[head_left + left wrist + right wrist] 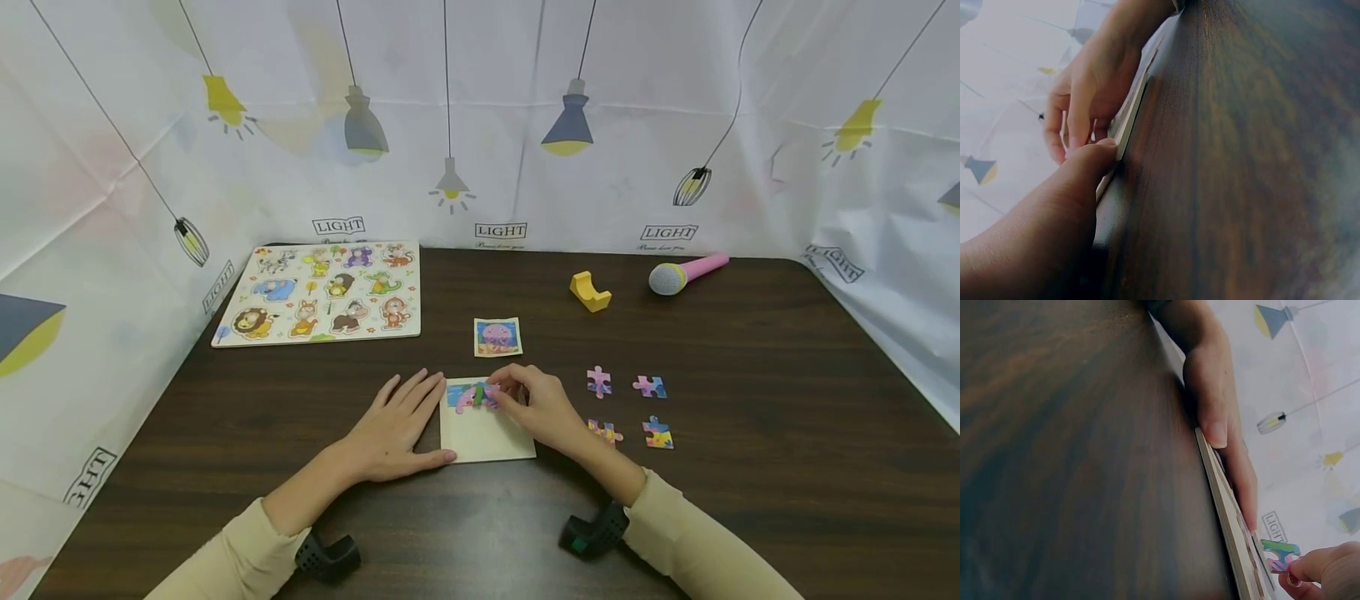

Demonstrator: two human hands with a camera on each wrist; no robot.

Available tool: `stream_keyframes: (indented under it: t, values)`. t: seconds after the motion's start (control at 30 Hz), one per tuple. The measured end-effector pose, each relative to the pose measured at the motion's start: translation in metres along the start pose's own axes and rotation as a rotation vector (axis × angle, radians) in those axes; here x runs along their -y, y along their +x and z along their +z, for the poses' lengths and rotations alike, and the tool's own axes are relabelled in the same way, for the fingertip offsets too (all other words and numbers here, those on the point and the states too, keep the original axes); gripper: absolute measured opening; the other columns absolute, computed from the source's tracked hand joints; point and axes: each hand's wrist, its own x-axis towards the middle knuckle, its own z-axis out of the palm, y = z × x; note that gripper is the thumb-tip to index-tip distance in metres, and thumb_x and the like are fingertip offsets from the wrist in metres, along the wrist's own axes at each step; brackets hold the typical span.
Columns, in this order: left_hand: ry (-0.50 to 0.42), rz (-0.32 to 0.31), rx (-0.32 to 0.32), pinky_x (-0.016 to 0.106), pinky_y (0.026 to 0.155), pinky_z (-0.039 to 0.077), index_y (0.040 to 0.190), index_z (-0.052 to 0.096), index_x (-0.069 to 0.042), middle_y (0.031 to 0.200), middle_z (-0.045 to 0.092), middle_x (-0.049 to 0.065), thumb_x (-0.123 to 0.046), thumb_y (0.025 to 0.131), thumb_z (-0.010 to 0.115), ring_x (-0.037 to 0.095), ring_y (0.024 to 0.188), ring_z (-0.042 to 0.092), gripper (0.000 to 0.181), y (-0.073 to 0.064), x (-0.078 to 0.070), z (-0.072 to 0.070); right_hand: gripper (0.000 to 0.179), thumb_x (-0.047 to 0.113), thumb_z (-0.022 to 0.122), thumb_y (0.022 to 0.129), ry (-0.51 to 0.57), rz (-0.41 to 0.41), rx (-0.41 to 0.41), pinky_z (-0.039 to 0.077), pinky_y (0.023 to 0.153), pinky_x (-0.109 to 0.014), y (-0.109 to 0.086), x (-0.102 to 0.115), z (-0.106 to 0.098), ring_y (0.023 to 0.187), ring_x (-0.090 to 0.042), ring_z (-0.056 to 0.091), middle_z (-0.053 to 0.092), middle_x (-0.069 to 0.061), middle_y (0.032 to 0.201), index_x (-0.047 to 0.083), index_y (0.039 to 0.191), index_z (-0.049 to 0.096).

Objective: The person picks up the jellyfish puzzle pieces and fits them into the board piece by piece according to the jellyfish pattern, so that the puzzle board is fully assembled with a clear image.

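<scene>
right hand (542, 410) pinches puzzle piece (1280, 555) over far half of board (491, 437) | left hand (392, 433) flat, left edge, farther | long axis unclear

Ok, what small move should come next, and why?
Probably lower the pinched puzzle piece onto the board: the right hand appears to hold it slightly raised, while the left hand touches the board's left side.

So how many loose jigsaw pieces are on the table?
4 jigsaw pieces, right of the puzzle board: back left, back right, front left, front right. The forearm may hide others.
</scene>
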Motion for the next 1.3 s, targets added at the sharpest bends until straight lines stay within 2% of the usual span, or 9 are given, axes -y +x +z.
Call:
stream_keyframes:
  t: [0.5,0.7,0.9,1.1,1.3]
  values:
    - [-0.014,0.003,-0.003,0.05,0.108,0.004,0.148,0.011,-0.008,0.152,0.013,0.006,-0.077,0.08,0.028,0.021,0.139,0.006,0.099,0.001,0.0,-0.001,0.01,0.016,0.069,0.083,-0.002,-0.064,0.002,0.039,0.063,-0.026,-0.001,0.013,0.019,0.072,-0.01,0.047,0.059,0.011,0.075,0.015,0.093,0.07]
    - [-0.008,0.009,-0.011,0.05,0.108,0.005,0.148,0.012,-0.007,0.152,0.013,0.006,-0.077,0.08,0.028,0.021,0.139,0.006,0.099,0.0,0.001,0.0,0.012,0.019,0.069,0.083,-0.064,-0.126,0.021,0.033,0.068,-0.03,-0.001,0.013,0.025,0.075,-0.008,0.046,0.063,0.011,0.078,0.016,0.094,0.073]
    - [-0.007,0.017,-0.016,0.05,0.108,0.005,0.148,0.012,-0.007,0.152,0.013,0.006,-0.077,0.08,0.028,0.022,0.139,0.006,0.098,0.0,0.001,0.001,0.012,0.017,0.068,0.084,-0.121,-0.195,0.033,0.031,0.068,-0.031,-0.001,0.013,0.025,0.076,-0.01,0.044,0.065,0.009,0.08,0.015,0.094,0.073]
    - [-0.008,0.024,-0.027,0.05,0.107,0.005,0.148,0.013,-0.007,0.152,0.013,0.007,-0.076,0.08,0.03,0.023,0.139,0.007,0.098,0.0,0.001,0.001,0.016,0.015,0.068,0.084,-0.162,-0.239,0.047,0.03,0.068,-0.03,-0.001,0.014,0.024,0.078,-0.011,0.044,0.068,0.004,0.089,0.014,0.098,0.073]
    - [-0.003,0.023,-0.018,0.05,0.108,0.006,0.148,0.013,-0.007,0.152,0.013,0.006,-0.076,0.081,0.03,0.023,0.139,0.007,0.098,0.0,0.001,-0.001,0.013,0.02,0.07,0.082,-0.217,-0.264,0.034,0.029,0.069,-0.031,-0.002,0.014,0.027,0.078,-0.01,0.043,0.064,0.007,0.084,0.017,0.095,0.074]
